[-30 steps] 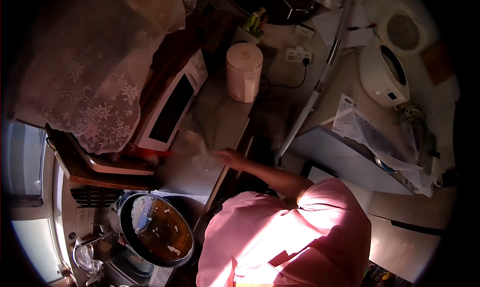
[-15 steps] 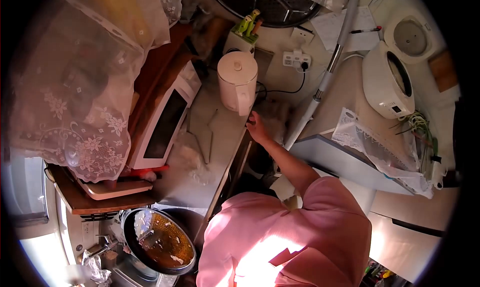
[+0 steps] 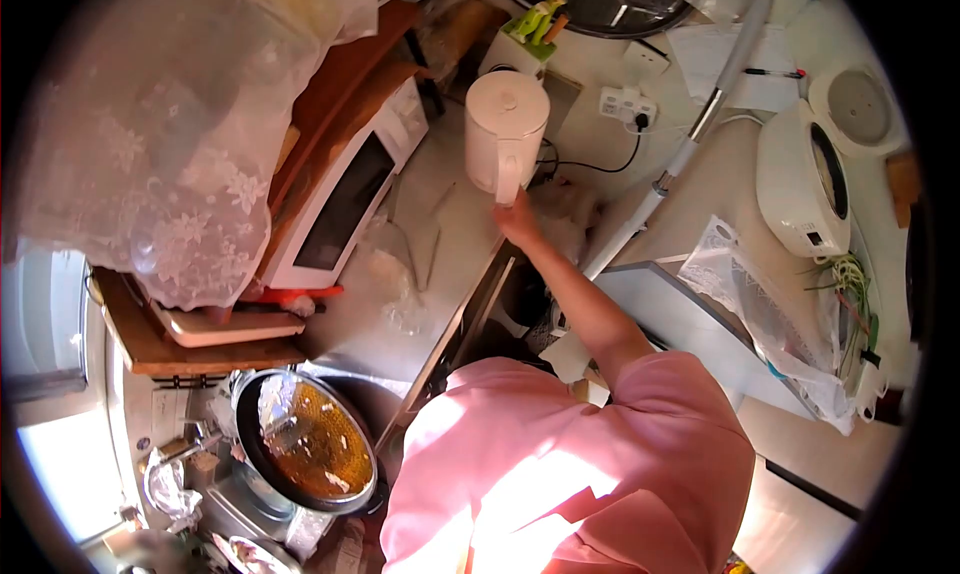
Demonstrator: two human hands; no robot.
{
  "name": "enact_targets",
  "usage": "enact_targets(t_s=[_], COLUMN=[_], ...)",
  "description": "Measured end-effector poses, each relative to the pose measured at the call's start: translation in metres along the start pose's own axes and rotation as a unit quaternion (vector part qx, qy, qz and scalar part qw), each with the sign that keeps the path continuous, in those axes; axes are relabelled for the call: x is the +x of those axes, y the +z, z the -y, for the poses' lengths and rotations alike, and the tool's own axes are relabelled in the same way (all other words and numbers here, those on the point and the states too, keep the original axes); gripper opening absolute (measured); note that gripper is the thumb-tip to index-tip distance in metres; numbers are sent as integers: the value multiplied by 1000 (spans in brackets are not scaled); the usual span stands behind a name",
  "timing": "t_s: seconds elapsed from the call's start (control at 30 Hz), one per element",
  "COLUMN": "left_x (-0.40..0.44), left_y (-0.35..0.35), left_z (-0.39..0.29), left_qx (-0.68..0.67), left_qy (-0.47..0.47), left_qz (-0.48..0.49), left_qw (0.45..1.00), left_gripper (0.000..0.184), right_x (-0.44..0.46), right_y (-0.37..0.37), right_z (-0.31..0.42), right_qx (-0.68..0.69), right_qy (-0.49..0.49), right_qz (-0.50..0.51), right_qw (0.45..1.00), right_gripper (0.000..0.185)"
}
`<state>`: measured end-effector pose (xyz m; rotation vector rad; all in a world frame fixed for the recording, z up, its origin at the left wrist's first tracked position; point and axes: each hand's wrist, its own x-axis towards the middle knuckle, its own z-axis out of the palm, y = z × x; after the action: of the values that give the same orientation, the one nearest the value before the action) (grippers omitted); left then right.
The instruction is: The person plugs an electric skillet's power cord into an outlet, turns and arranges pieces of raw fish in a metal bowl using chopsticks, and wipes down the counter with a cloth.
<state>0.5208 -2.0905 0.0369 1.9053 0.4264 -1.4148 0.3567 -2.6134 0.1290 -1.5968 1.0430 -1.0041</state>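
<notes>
Since the earlier frame, the right hand (image 3: 517, 221) has moved up to the handle (image 3: 509, 177) of the white kettle (image 3: 484, 150), touching its lower end with fingers partly curled—how firmly, I cannot tell. No left hand can be made out. Upright on the counter (image 3: 350, 342) near 12 o'clock, the kettle has a vertical long axis, handle toward 6 o'clock. It seems stiff, smooth, heavier if filled—best held mid-handle.

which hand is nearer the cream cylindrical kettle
Right: the right hand is at the lower end of the handle of the kettle; the left hand can't be made out.
</notes>
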Motion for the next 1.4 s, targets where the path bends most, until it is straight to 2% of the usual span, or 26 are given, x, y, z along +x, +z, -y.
enact_targets(t_s=[0.03, 0.1, 0.13, 0.17, 0.2, 0.23, 0.27, 0.3, 0.37, 0.47, 0.57, 0.63, 0.67, 0.77, 0.83, 0.9, 0.97, 1.0, 1.03, 1.1, 1.13, 1.17, 1.23, 1.27, 1.33, 1.4], left_x=[-1, -9, -12, -16, -19, -22, -27, -30, -27, -28, -62, -87, -91, -100, -121, -143, -157, -157, -157, -160, -153, -153, -157, -155, -150, -152], left_y=[0, 0, 2, 3, 5, 8, 11, 12, 15, 15, 14, 11, 9, -5, -12, -22, -30, -36, -38, -42, -45, -46, -46, -47, -48, -46], left_z=[5, 14, 19, 25, 32, 39, 41, 50, 73, 106, 119, 105, 110, 122, 118, 101, 87, 89, 88, 80, 89, 86, 80, 80, 82, 78], left_qx=[-4, -8, -13, -20, -29, -38, -48, -61, -86, -136, -219, -268, -302, -459, -568, -652, -688, -678, -676, -658, -643, -643, -662, -684, -686, -674], left_qy=[2, 7, 8, 9, 9, 7, 7, 3, -12, -27, 62, -3, 9, 45, 127, 205, 253, 294, 292, 273, 274, 277, 246, 249, 253, 245], left_qz=[-2, -10, -15, -21, -29, -35, -41, -48, -63, -87, -81, -114, -127, -156, -149, -99, -80, -46, -40, -91, -78, -76, -88, -72, -78, -105], left_qw=[1000, 1000, 1000, 1000, 999, 999, 998, 997, 994, 987, 970, 957, 945, 874, 800, 723, 676, 672, 675, 696, 711, 710, 702, 682, 678, 689], left_gripper=[30, 30, 30, 31, 31, 31, 31, 31, 32, 33, 37, 37, 36, 44, 51, 58, 60, 58, 58, 53, 43, 43, 39, 36, 36, 36], right_x=[-3, -11, -9, -12, -14, -21, -32, -46, -71, -115, -151, -170, -177, -192, -203, -213, -223, -231, -238, -247, -250, -250, -250, -248, -244, -239], right_y=[2, 1, 2, 1, 5, 9, 18, 30, 46, 90, 127, 142, 148, 163, 172, 177, 182, 187, 189, 197, 200, 205, 213, 218, 227, 240], right_z=[-8, -8, -40, -34, -29, -24, 9, 2, -21, 6, 17, 14, 15, 35, 40, 18, 40, 52, 59, 72, 79, 83, 88, 95, 110, 117], right_qx=[-17, -110, -50, -28, -39, -53, -12, -12, -1, -13, -7, -15, -22, -92, -115, -117, -138, -147, -150, -131, -139, -140, -124, -123, -40, -22], right_qy=[-28, 21, 39, 52, -12, 50, 212, 207, 202, 171, 158, 139, 132, 128, 103, -30, -51, -74, -72, -112, -98, -102, -47, -49, 121, 120], right_qz=[11, -4, 16, 27, 11, 7, -2, 26, 194, 405, 542, 592, 623, 658, 669, 667, 650, 639, 634, 639, 642, 641, 625, 627, 604, 600], right_qw=[999, 994, 998, 998, 999, 997, 977, 978, 960, 898, 825, 794, 771, 737, 727, 735, 745, 751, 755, 750, 747, 748, 769, 768, 787, 791], right_gripper=[55, 59, 64, 63, 60, 56, 50, 50, 41, 30, 29, 29, 29, 31, 31, 33, 33, 33, 33, 35, 36, 36, 36, 36, 38, 37])
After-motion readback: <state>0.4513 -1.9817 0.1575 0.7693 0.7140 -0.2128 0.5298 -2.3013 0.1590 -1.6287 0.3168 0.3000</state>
